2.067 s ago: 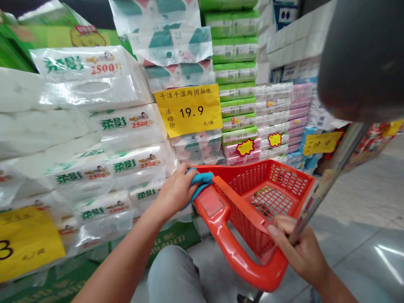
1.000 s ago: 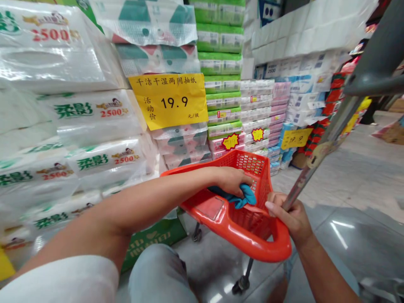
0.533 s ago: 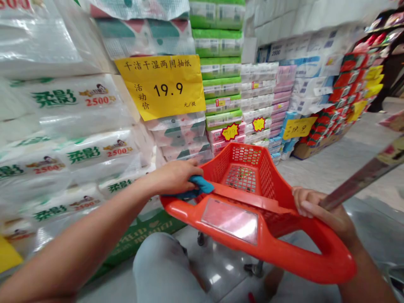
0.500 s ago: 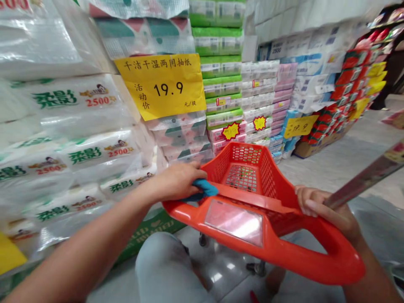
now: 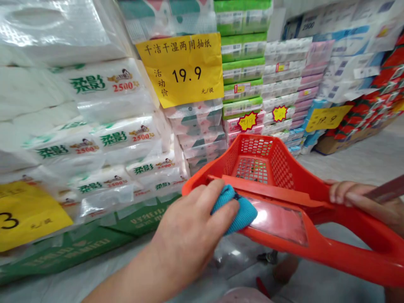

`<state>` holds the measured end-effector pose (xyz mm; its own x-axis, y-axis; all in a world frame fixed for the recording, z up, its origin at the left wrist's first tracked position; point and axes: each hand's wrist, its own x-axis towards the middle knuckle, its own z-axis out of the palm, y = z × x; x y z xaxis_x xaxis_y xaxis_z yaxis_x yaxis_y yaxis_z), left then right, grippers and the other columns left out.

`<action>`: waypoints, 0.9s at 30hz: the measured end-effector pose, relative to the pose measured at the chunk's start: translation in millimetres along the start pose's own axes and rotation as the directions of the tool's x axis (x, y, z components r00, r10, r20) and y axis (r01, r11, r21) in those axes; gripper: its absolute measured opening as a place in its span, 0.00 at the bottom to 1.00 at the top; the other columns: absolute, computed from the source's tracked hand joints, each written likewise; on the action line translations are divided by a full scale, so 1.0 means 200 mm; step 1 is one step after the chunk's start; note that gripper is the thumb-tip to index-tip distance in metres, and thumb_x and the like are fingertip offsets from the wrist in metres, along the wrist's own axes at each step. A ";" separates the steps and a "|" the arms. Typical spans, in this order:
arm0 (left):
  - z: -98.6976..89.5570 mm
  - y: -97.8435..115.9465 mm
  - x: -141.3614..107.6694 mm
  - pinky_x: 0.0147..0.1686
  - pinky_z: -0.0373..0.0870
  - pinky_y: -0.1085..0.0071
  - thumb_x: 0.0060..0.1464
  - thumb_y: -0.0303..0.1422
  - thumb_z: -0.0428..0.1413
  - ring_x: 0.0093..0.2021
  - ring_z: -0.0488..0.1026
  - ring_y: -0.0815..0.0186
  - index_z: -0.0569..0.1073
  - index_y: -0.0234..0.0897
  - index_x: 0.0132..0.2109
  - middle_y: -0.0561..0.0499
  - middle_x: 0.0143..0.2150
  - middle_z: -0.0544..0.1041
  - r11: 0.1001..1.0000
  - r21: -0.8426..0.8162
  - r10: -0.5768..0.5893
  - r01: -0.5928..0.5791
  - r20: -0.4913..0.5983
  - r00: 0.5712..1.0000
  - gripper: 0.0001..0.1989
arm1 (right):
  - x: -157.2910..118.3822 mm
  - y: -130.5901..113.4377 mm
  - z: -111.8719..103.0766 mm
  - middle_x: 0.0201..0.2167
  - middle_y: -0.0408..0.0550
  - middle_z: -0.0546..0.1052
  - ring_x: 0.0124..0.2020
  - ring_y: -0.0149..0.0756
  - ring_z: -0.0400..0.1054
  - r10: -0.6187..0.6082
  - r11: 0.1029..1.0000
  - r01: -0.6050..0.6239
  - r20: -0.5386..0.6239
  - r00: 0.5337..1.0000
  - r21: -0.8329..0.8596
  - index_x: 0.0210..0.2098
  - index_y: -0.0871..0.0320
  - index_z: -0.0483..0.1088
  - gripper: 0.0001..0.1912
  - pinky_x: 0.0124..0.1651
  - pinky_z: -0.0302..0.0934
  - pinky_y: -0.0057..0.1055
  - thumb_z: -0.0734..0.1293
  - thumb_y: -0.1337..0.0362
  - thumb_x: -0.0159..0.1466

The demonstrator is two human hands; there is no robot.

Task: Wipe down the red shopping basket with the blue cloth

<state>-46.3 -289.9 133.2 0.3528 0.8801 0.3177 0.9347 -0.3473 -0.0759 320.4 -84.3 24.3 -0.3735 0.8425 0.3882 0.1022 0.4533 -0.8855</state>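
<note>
My left hand (image 5: 195, 227) is closed on a folded blue cloth (image 5: 241, 212), pressing it onto the handle of a red plastic shopping cart (image 5: 344, 252), at the left end of the clear label panel (image 5: 280, 221). My right hand (image 5: 360, 198) wraps its fingers over the cart's right rim. A greyish bar (image 5: 386, 187) shows at that hand and runs out at the right edge; I cannot tell whether the hand holds it. The cart's perforated basket (image 5: 284, 172) points away from me, with no goods seen in it.
Stacked white tissue packs (image 5: 126, 134) stand close on the left, above a green printed base strip (image 5: 78, 248). A yellow price sign (image 5: 186, 69) hangs ahead. Green tissue packs (image 5: 243, 48) and red packs (image 5: 372, 101) line the aisle. Grey floor (image 5: 356, 153) lies to the right.
My left hand has moved with the blue cloth from the cart's left rim to the handle by the label panel. The view has turned right-to-left, so the cart sits further right.
</note>
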 end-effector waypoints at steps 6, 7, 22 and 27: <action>0.02 -0.20 0.00 0.48 0.75 0.60 0.58 0.33 0.51 0.50 0.74 0.56 0.73 0.44 0.53 0.45 0.58 0.69 0.938 -0.145 -0.316 0.316 0.026 0.948 0.16 | -0.04 -0.03 -0.02 0.39 0.63 0.81 0.42 0.53 0.76 0.193 0.964 -0.214 -0.134 0.972 -0.156 0.24 0.53 0.80 0.28 0.47 0.67 0.51 0.75 0.33 0.44; 0.01 -0.24 0.00 0.50 0.74 0.60 0.58 0.33 0.51 0.50 0.74 0.57 0.74 0.43 0.51 0.46 0.56 0.70 0.919 -0.203 -0.337 0.339 0.044 0.940 0.16 | -0.05 -0.04 -0.03 0.43 0.63 0.80 0.44 0.54 0.76 0.253 0.947 -0.275 -0.142 0.957 -0.168 0.27 0.53 0.81 0.30 0.45 0.68 0.50 0.75 0.32 0.44; 0.06 -0.29 0.03 0.50 0.72 0.65 0.54 0.34 0.51 0.45 0.74 0.61 0.76 0.39 0.41 0.50 0.44 0.77 0.695 -0.645 -0.274 0.318 0.172 0.946 0.12 | 0.01 -0.10 -0.14 0.48 0.61 0.80 0.48 0.52 0.76 0.419 0.858 -0.427 -0.093 0.903 -0.284 0.35 0.56 0.84 0.36 0.42 0.69 0.41 0.78 0.34 0.38; 0.07 -0.16 -0.03 0.52 0.71 0.65 0.54 0.29 0.50 0.47 0.74 0.62 0.77 0.40 0.42 0.51 0.44 0.78 0.658 -0.709 -0.269 0.252 0.092 0.959 0.13 | 0.04 -0.05 -0.25 0.37 0.59 0.82 0.33 0.50 0.78 0.530 0.719 -0.533 -0.145 0.836 -0.445 0.35 0.57 0.84 0.30 0.35 0.66 0.42 0.80 0.42 0.40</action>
<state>-77.3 -279.1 120.9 0.0911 0.9669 0.2381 0.6733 -0.2360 0.7007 362.4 -67.6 50.0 -0.1244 0.9864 -0.1077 0.6829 0.0063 -0.7304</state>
